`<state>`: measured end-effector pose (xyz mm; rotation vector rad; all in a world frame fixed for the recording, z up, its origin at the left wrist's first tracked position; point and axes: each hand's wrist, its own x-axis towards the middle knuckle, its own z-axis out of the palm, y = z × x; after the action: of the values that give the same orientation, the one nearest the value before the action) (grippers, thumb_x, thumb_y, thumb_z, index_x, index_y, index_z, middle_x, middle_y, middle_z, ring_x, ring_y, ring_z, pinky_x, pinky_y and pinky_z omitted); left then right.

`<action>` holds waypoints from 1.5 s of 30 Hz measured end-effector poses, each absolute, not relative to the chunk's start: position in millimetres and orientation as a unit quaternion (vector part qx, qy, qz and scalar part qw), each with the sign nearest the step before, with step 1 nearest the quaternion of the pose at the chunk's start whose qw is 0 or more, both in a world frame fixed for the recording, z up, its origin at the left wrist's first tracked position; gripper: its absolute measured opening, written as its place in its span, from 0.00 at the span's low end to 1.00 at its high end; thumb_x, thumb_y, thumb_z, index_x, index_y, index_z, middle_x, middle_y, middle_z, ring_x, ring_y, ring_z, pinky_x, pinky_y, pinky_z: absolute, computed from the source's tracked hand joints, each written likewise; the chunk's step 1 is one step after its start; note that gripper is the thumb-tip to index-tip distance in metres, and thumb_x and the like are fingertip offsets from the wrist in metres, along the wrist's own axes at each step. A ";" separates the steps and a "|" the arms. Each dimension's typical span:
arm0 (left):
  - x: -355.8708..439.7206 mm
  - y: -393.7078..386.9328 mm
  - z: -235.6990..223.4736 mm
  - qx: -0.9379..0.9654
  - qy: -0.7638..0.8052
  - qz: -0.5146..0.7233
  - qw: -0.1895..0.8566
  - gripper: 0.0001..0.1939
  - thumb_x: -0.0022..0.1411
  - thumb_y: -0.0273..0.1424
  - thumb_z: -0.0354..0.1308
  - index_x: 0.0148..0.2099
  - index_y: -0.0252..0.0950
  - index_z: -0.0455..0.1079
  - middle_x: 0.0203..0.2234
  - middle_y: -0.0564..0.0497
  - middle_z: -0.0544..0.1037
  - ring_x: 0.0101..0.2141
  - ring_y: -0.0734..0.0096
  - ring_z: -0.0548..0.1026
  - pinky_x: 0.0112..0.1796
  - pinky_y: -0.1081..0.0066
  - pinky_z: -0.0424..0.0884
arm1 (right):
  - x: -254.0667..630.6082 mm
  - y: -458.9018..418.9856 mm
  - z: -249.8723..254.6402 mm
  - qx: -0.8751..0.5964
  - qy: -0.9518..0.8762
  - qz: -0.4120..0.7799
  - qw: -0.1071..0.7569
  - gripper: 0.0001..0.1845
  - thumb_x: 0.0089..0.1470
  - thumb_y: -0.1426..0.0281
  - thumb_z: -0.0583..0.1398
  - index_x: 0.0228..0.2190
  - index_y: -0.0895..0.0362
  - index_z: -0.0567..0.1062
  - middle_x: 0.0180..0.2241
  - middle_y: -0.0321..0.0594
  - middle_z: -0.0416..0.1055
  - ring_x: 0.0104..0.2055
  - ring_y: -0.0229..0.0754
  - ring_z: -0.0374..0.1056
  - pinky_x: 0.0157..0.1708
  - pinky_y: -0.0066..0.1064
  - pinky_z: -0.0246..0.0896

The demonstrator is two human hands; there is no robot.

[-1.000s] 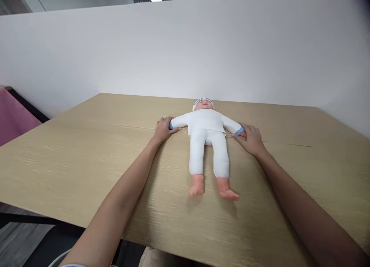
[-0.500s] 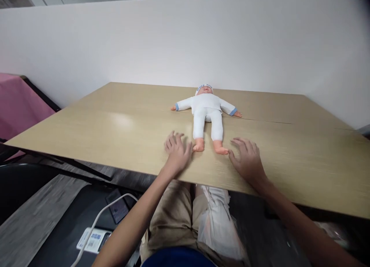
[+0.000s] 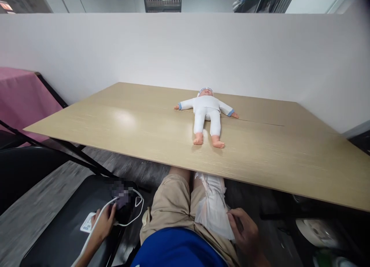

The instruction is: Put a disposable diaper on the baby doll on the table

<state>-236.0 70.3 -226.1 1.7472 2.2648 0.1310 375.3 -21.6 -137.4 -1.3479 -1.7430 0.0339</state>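
Observation:
On the table a baby doll lies on its back in white clothes with blue cuffs, arms spread and bare feet towards me. A white diaper lies across my thigh, and my right hand is at its edge with curled fingers pinching it. Down on the black chair at my left, my left hand has its fingers bent between a white card-like device and a blurred dark phone-like thing. What those fingers hold is partly hidden. A white cable runs over that hand.
The black chair seat stands left of my legs. A pink-covered surface is at the far left. Behind the table rises a white partition. Under the table at right sits a pale rounded object.
Both hands have left the tabletop beside the doll's feet. The left has gone down to the chair, the right to the diaper on my lap. The doll stays lying on the table.

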 end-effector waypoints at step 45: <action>-269.9 128.9 -271.4 0.495 0.850 0.164 0.070 0.39 0.70 0.54 0.51 0.68 0.27 0.66 0.63 0.28 0.75 0.65 0.38 0.71 0.66 0.48 0.66 | 307.0 7.1 -186.9 -0.647 -0.624 0.161 0.407 0.26 0.75 0.53 0.56 0.32 0.54 0.81 0.22 0.35 0.73 0.22 0.41 0.69 0.26 0.29 0.64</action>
<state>-269.9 128.9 -271.4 1.4907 2.5581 0.4923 307.0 7.1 -186.9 -1.6317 -1.5732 0.4065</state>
